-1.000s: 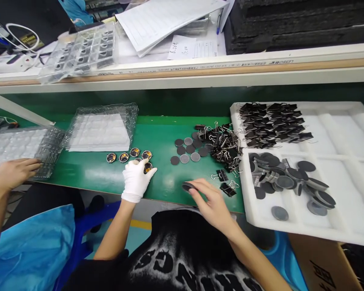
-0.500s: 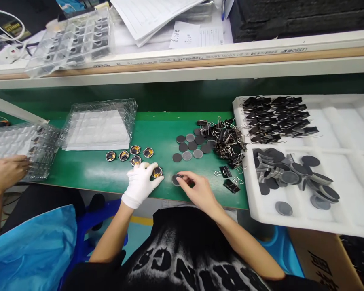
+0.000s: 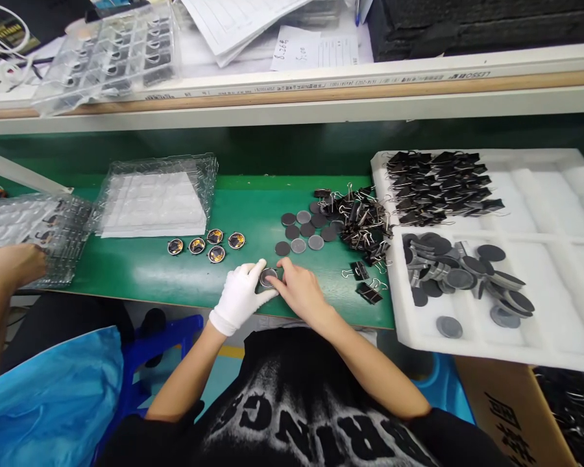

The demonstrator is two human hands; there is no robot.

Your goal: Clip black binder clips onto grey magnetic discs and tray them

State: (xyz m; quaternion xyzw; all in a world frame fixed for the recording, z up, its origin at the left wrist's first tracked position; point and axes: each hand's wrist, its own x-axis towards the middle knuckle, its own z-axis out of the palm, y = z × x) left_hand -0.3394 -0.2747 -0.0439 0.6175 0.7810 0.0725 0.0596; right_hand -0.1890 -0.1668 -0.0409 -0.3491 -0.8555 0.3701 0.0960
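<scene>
Near the front edge of the green table, my left hand (image 3: 240,295), in a white glove, grips the left side of a round metal-rimmed piece (image 3: 268,278). A dark disc covers the piece's face. My bare right hand (image 3: 300,290) presses on its right side with thumb and fingers. Several round pieces with gold-and-black faces (image 3: 216,253) lie to the left of my hands. Beyond my right hand are several loose grey and black discs (image 3: 298,245), beside a heap of black binder clips (image 3: 367,224).
On the right, a white foam tray (image 3: 400,318) holds rows of clips and piled discs. Clear plastic trays (image 3: 156,194) stand at the back left. A co-worker's hand (image 3: 26,264) is over stacked trays at far left. A shelf (image 3: 292,111) spans the back.
My right hand has moved left with the dark disc, which now lies over the round piece at my left hand. My left hand has shifted slightly right. The view has shifted a little.
</scene>
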